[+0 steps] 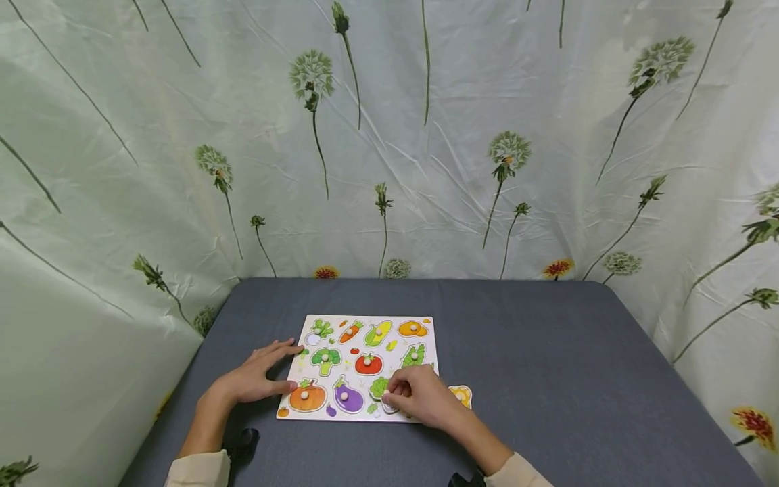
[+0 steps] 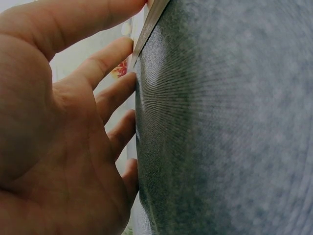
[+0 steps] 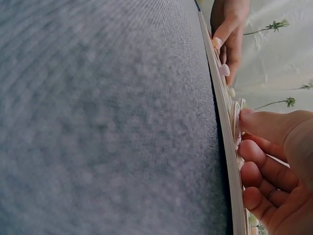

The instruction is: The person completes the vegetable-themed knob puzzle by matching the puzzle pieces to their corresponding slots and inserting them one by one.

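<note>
A white wooden knob puzzle board (image 1: 341, 414) lies on the dark table, printed with colourful vegetables. My right hand (image 1: 422, 396) is over its lower right part, pinching a green-and-white leafy vegetable piece (image 1: 379, 387) between thumb and fingertips. In the right wrist view this puzzle piece (image 3: 236, 122) stands slightly proud of the board's face, its knob hidden by the fingers. My left hand (image 1: 252, 375) rests at the board's left edge, fingers spread and thumb by the pumpkin piece (image 1: 307, 398). The left wrist view shows the same hand (image 2: 73, 137) with its fingers extended.
A yellow piece (image 1: 462, 395) lies on the table just right of the board, partly behind my right hand. The tomato (image 1: 368, 364), eggplant (image 1: 349, 398) and broccoli (image 1: 325, 360) pieces sit on the board. A floral curtain (image 1: 426, 169) hangs behind the grey table (image 1: 548, 358).
</note>
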Tool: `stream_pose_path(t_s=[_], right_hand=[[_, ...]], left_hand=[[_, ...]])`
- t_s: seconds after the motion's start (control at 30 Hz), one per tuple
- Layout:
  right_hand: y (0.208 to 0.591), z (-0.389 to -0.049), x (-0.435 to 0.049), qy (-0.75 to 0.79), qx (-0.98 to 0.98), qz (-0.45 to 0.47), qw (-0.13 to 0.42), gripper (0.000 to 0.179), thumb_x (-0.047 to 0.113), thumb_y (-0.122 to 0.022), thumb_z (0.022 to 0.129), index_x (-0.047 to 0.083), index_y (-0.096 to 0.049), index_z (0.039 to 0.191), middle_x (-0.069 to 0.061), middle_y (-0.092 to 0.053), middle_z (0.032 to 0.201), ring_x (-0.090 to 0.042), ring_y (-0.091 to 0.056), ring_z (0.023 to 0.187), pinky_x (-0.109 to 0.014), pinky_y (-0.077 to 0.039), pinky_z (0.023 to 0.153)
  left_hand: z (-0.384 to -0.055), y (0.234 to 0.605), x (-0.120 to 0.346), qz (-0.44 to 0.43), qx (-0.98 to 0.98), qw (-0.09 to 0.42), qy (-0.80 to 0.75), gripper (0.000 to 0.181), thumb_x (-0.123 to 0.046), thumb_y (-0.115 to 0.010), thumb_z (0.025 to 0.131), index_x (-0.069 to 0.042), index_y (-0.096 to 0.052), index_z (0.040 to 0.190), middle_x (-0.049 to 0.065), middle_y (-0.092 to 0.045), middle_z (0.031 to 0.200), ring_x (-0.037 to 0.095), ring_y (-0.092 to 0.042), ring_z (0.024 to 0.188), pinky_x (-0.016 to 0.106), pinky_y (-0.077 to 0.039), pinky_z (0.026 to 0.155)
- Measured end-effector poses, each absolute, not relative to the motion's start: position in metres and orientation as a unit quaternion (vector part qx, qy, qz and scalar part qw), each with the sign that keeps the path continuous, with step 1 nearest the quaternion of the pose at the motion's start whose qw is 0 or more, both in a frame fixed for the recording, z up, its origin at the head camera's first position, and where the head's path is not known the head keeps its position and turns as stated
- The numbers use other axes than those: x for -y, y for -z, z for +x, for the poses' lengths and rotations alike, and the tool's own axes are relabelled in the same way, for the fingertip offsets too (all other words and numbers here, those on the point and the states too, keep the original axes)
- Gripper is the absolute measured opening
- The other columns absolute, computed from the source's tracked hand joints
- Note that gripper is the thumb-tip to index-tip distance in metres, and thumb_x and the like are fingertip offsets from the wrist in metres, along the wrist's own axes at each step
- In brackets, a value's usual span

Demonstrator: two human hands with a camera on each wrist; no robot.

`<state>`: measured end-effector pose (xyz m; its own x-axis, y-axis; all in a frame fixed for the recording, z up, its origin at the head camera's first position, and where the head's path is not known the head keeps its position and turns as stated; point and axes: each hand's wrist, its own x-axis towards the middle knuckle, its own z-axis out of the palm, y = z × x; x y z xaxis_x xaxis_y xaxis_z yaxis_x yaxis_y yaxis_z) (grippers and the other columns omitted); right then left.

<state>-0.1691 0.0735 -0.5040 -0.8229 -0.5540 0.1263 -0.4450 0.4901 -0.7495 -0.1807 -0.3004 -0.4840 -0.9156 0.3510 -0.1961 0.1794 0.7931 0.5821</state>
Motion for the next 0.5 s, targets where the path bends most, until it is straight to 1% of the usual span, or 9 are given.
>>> stream_pose_path(t_s=[0.4, 0.5], right_hand=[[0.5067, -0.1700, -0.0706, 0.394, -0.872, -0.286, 0.057, 0.008, 0.018, -0.082, 0.088, 0.016, -0.076, 0.084, 0.014, -0.058, 0.068, 0.005, -0.049, 0.061, -0.016, -0.044, 0.057], [0.5063, -0.1696, -0.0702, 0.390, -0.874, -0.285, 0.055, 0.008, 0.018, -0.082, 0.088, 0.016, -0.076, 0.084, 0.014, -0.057, 0.068, 0.005, -0.049, 0.061, -0.016, -0.043, 0.057]], left_hand=[[-0.1835, 0.4885, 0.3030, 0.136, -0.936, 0.149, -0.287, 0.082, -0.047, -0.078, 0.086, -0.015, -0.047, 0.154, 0.022, -0.030, 0.167, 0.054, -0.014, 0.154, 0.077, -0.006, 0.118], [-0.1833, 0.4888, 0.3030, 0.133, -0.938, 0.151, -0.283, 0.082, -0.048, -0.078, 0.086, -0.015, -0.047, 0.154, 0.022, -0.030, 0.167, 0.055, -0.014, 0.154, 0.078, -0.008, 0.117]])
